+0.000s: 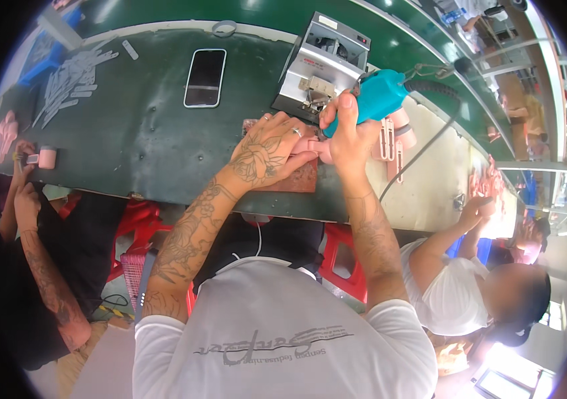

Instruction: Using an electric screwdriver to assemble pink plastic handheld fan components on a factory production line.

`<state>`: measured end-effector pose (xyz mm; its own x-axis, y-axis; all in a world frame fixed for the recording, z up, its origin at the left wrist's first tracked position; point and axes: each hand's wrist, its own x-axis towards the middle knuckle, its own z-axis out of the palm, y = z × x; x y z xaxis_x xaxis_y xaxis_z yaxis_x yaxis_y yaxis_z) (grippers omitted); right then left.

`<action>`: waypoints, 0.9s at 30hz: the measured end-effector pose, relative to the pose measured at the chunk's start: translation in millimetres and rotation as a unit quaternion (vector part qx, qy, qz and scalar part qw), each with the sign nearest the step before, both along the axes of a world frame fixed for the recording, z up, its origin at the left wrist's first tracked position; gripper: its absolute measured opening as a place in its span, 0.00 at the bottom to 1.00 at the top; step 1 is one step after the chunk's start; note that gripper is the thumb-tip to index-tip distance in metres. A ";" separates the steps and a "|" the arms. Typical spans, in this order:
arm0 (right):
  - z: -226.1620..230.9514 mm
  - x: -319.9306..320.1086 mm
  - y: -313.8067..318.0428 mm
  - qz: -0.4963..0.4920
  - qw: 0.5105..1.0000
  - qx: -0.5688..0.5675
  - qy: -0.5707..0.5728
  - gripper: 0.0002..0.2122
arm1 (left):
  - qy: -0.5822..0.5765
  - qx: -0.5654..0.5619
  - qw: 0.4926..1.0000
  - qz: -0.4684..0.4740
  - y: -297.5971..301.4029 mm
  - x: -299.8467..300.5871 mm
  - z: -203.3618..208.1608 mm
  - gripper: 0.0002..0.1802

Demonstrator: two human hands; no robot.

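Observation:
My left hand (267, 154) is closed on a pink plastic part (308, 145), pressing it down over a reddish work pad (303, 181). The fingers cover much of the part, so its full shape is hidden. In my right hand (352, 141) is a teal electric screwdriver (382, 95), gripped with the thumb up along its body. Its tip is hidden by my hands, beside the pink part. Just beyond them stands a grey and silver screw feeder (320, 66). Several pink plastic pieces (390, 141) lie right of my right hand.
A phone (205, 78) lies on the dark green table (157, 133). Pale flat strips (74, 83) are piled at the far left. A cable (423, 149) crosses the right side. Co-workers handle pink parts at left and right, one in a white shirt (453, 292). Red stools (343, 266) stand below.

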<state>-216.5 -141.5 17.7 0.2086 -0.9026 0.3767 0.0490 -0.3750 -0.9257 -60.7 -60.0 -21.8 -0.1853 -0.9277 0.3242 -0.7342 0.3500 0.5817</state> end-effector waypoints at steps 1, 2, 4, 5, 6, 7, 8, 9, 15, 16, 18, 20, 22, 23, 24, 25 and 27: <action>2.1 -1.3 -3.3 -0.006 1.000 0.010 0.023 0.16 | -0.004 0.015 1.000 -0.001 -0.7 0.9 -0.2 0.22; 4.5 -1.1 -6.4 -0.012 0.999 0.020 0.046 0.16 | -0.004 0.011 1.000 0.001 -0.5 0.8 0.6 0.22; 12.5 5.1 -11.4 -0.024 0.999 -0.017 0.026 0.17 | 0.005 -0.015 1.000 0.004 3.6 -1.5 1.2 0.21; 17.1 9.6 -15.4 -0.038 0.998 -0.052 0.006 0.17 | 0.004 -0.017 1.000 0.006 2.4 -0.3 1.0 0.21; 20.2 15.8 -20.4 -0.032 0.997 -0.070 -0.021 0.16 | 0.015 -0.008 1.000 0.001 1.3 1.2 0.5 0.21; 22.7 22.4 -22.8 -0.030 0.997 -0.070 -0.023 0.16 | 0.026 0.001 1.000 -0.005 1.4 2.1 -0.1 0.20; 24.5 29.3 -24.0 -0.028 0.996 -0.080 -0.037 0.16 | 0.025 0.001 1.000 -0.003 3.1 2.2 -1.4 0.20; 25.7 34.6 -27.3 -0.026 0.994 -0.092 -0.052 0.16 | 0.034 0.000 0.999 -0.004 2.6 2.5 -1.5 0.19; 16.4 36.9 -35.4 -0.032 0.994 -0.105 -0.020 0.14 | 0.034 0.000 0.999 0.001 4.5 -0.7 11.4 0.18; 16.1 36.1 -34.5 -0.029 0.996 -0.081 -0.033 0.14 | 0.033 0.003 0.999 0.004 5.3 -1.3 12.0 0.18; 16.6 36.0 -30.3 -0.025 0.997 -0.078 -0.011 0.15 | 0.035 -0.007 0.999 0.004 4.6 1.8 4.8 0.18; 18.9 32.3 -23.0 -0.020 0.997 -0.073 0.012 0.16 | 0.037 -0.017 0.999 0.003 3.5 2.2 -1.3 0.18; 22.9 23.8 -8.3 -0.025 0.999 -0.031 -0.036 0.16 | 0.037 -0.014 0.999 0.000 5.5 2.8 0.1 0.18; 26.4 15.6 -0.3 -0.040 0.999 -0.009 -0.036 0.16 | 0.039 -0.011 0.999 0.000 5.1 1.5 -2.2 0.18; 28.8 8.0 5.8 -0.041 0.998 0.007 -0.037 0.17 | 0.028 -0.037 0.999 0.011 4.5 0.3 -4.4 0.18; 29.4 1.9 11.1 -0.041 0.998 0.024 -0.038 0.18 | 0.017 -0.061 0.998 0.021 3.9 -0.2 -6.0 0.19; 27.3 -5.7 19.3 -0.018 0.998 0.028 -0.061 0.15 | 0.029 -0.052 0.998 0.007 1.5 1.7 -4.2 0.19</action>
<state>-222.2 -122.2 45.0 0.1320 -0.9292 0.3451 0.1492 -0.3255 -0.9337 -59.0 -58.6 -26.1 -0.1517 -0.8909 0.4281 -0.7056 0.4010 0.5843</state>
